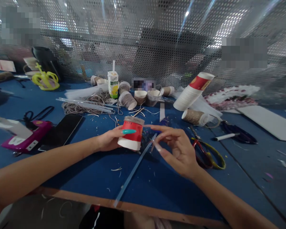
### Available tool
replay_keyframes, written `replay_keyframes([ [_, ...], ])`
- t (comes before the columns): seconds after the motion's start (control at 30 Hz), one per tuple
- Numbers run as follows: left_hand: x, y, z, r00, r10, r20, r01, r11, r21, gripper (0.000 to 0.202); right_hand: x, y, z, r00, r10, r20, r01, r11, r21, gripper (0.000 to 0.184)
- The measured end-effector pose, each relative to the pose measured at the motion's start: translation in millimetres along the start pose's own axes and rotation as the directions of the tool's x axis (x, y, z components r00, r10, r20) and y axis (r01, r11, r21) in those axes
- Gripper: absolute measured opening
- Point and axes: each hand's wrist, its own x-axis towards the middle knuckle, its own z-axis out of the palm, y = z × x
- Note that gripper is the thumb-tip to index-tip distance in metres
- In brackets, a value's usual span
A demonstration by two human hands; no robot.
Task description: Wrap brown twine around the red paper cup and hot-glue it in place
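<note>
My left hand (111,139) is wrapped round a red and white paper cup (131,133), its teal thumbnail lying across the red band. Grey-brown twine (134,119) circles the cup's upper end; the white part faces down. Close to the cup's right side is my right hand (175,148), fingers bent and the thumb near a fingertip. What these fingers pinch, if anything, is too small to make out. A long translucent glue stick (134,170) slants from the table's front edge up to the right fingertips. Something blue behind those fingers is mostly hidden.
Scissors (208,156) lie beside my right forearm, a phone (62,132) beyond the left. Behind are tangled twine (85,106), a drink carton (113,84), several twine-wrapped cups (128,100) and a leaning cup stack (193,92). A perforated metal screen (124,38) closes the back.
</note>
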Motion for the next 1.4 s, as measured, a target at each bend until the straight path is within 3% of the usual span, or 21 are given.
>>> replay_keyframes([
  [0.2, 0, 1, 0.9, 0.999, -0.011, 0.041, 0.009, 0.999, 0.046, 0.054, -5, -10, 4, 0.966, -0.030, 0.256, 0.037, 0.999, -0.024, 0.029],
  [0.33, 0, 1, 0.5, 0.993, -0.039, 0.115, 0.033, 0.998, 0.052, 0.058, -7, -8, 5, 0.957, 0.011, 0.289, -0.004, 1.000, -0.024, 0.029],
  [0.5, 0, 2, 0.0, 0.994, -0.007, 0.105, 0.000, 0.998, 0.066, 0.061, -8, -9, 5, 0.956, 0.037, 0.290, -0.050, 0.998, 0.038, 0.029],
  [0.63, 0, 1, 0.0, 0.995, -0.008, 0.095, 0.000, 0.997, 0.077, 0.058, -7, -14, 4, 0.949, 0.117, 0.291, -0.161, 0.978, 0.134, 0.022],
  [0.83, 0, 2, 1.0, 0.996, -0.006, 0.085, -0.002, 0.996, 0.086, 0.057, -12, -17, 2, 0.925, 0.292, 0.242, -0.364, 0.865, 0.345, 0.015],
  [1.1, -2, 3, 1.3, 0.997, -0.031, 0.070, 0.026, 0.997, 0.079, 0.059, -4, -16, -4, 0.946, 0.324, -0.018, -0.275, 0.828, 0.488, 0.007],
  [1.23, -2, 3, 3.2, 0.998, -0.034, 0.055, 0.030, 0.997, 0.074, 0.058, -1, -21, -1, 0.936, 0.334, 0.112, -0.338, 0.764, 0.550, 0.017],
  [1.4, -1, 4, 4.3, 0.998, -0.035, 0.045, 0.032, 0.997, 0.069, 0.059, -3, -19, 4, 0.882, 0.382, 0.275, -0.469, 0.672, 0.573, 0.020],
])
